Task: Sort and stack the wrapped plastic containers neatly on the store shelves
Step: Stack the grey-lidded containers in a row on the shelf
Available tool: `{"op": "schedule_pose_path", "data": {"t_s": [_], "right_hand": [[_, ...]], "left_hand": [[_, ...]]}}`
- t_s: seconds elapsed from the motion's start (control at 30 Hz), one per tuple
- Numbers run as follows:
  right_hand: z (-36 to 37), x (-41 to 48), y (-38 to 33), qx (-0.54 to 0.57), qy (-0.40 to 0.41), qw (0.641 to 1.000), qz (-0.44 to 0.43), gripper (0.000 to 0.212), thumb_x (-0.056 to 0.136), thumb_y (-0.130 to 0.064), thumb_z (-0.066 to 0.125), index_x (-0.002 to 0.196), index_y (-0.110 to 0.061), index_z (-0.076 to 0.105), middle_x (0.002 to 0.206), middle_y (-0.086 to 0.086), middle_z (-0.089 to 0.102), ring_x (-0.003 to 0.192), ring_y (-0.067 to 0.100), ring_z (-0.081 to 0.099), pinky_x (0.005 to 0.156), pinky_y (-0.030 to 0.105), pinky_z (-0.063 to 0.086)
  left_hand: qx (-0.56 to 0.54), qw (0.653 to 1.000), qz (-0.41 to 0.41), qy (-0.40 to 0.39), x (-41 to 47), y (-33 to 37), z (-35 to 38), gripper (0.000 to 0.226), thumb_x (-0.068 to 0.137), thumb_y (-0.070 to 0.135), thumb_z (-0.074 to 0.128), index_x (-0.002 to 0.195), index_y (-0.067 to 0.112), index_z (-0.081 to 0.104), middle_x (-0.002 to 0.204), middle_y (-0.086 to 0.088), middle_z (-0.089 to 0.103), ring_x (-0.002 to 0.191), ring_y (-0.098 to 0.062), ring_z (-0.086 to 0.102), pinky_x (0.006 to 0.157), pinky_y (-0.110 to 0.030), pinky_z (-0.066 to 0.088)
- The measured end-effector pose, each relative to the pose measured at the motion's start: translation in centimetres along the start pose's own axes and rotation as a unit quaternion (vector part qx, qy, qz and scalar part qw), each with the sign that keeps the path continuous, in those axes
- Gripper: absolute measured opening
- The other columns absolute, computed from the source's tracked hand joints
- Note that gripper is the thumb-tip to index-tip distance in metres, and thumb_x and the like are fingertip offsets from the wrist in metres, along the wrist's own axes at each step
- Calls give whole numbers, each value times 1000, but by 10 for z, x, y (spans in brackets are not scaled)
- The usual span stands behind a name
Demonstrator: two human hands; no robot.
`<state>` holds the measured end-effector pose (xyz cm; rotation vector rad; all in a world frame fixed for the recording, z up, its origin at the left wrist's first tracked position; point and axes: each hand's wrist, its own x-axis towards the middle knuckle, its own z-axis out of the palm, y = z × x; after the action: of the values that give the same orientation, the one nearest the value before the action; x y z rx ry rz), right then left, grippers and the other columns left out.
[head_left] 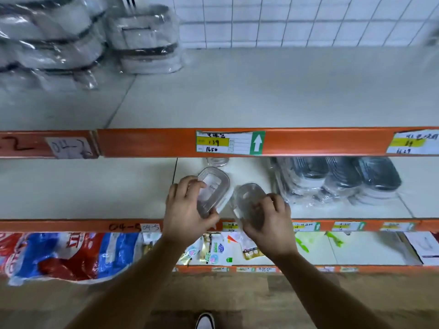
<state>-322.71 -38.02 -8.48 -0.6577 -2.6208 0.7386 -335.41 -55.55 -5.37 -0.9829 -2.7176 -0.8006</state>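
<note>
The thumb and palm of the left hand (pixel 187 206) cover the near corner of a clear labelled tub (pixel 215 187), and the print on its white label is too blurred to read. The left hand grips this tub from its left side, with the thumb across the top and the fingers curled beneath, tilting it above the middle shelf (pixel 83 186). Just to the right of it, the right hand (pixel 270 218) wraps its curled fingers over the near half of a second tub (pixel 249 198). This one is also clear and its edges are hard to trace. I cannot tell whether either tub has film around it. The two tubs sit just beside each other, and whether they touch is unclear.

Beyond the left hand, a glassy object (pixel 217 161) is cut off by the orange rail (pixel 147 142) of the shelf above. On that rail, above both hands, is a price tag (pixel 230 142) with a white arrow on green.

To the right of the right hand, a row of bagged containers (pixel 337 179) with dark lids lies on the same shelf, smeared by glare. Far above and to the left of the hands, more bagged stacks (pixel 145 39) sit blurred in front of a wire grid (pixel 308 20).

Below the wrists are small packets (pixel 209 252), with red and blue bags (pixel 59 255) to their left. A shoe (pixel 205 320) is cut off at the bottom edge.
</note>
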Motion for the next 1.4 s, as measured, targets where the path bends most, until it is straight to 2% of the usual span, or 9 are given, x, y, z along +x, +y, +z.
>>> {"op": "schedule_pose_path", "data": {"t_s": [0.2,0.33,0.5,0.63,0.73,0.9,1.1,1.2,1.4], "right_hand": [[-66,-41,-27,49,22,997,-63,44,72,-51,66,101,-19,56,110,-2,46,99,23,46,82,38,45],[-108,-56,-46,118,34,985,-118,41,67,-42,65,101,-18,59,111,-6,46,104,21,51,85,43,48],[-149,-63,-65,133,60,970,-194,46,67,-36,69,111,-26,57,123,-8,44,117,21,51,90,30,44],[-173,-56,-87,123,98,957,-244,50,67,-33,67,114,-21,58,122,0,46,121,19,47,94,31,44],[-189,-35,-109,122,126,949,-262,45,69,-33,64,110,-14,58,120,2,46,119,19,48,95,27,41],[-204,28,-143,51,116,955,-267,46,69,-40,61,108,-16,57,121,3,47,109,22,51,90,29,42],[-187,96,-150,-53,23,977,-207,55,70,-47,45,111,-17,67,123,6,56,113,30,57,97,51,42],[-181,120,-157,-72,-16,984,-162,64,68,-57,34,115,-27,64,133,-1,52,130,23,45,104,43,31],[-169,154,-164,-33,-35,986,-160,45,70,-72,55,94,-34,56,101,-13,60,101,23,54,91,39,43]], "left_hand": [[-28,997,54,38,-47,30,-73,55,62,41,63,109,13,61,123,-1,52,106,-22,48,86,-35,44],[-25,990,123,63,-61,41,-115,57,61,40,62,114,17,55,126,-1,49,110,-21,47,90,-37,45],[-14,975,184,126,-48,51,-165,59,61,37,61,116,17,52,126,-6,50,114,-27,49,95,-41,43],[-5,967,195,162,-18,49,-200,56,64,33,60,115,10,60,126,-12,53,116,-30,49,102,-35,34],[19,975,170,145,7,38,-216,58,70,38,57,119,8,63,129,-10,53,117,-29,48,99,-39,39],[29,985,157,69,49,3,-229,54,77,41,51,123,14,63,129,-3,55,120,-23,46,101,-41,40],[32,988,149,3,96,-34,-239,57,81,42,37,127,21,65,132,7,61,131,-21,42,108,-42,37],[57,986,157,1,113,-47,-235,55,81,42,38,125,23,64,131,6,60,125,-20,48,104,-43,40],[33,984,157,77,118,-56,-214,43,82,51,55,114,24,66,119,5,60,118,-19,53,96,-41,46]]}}
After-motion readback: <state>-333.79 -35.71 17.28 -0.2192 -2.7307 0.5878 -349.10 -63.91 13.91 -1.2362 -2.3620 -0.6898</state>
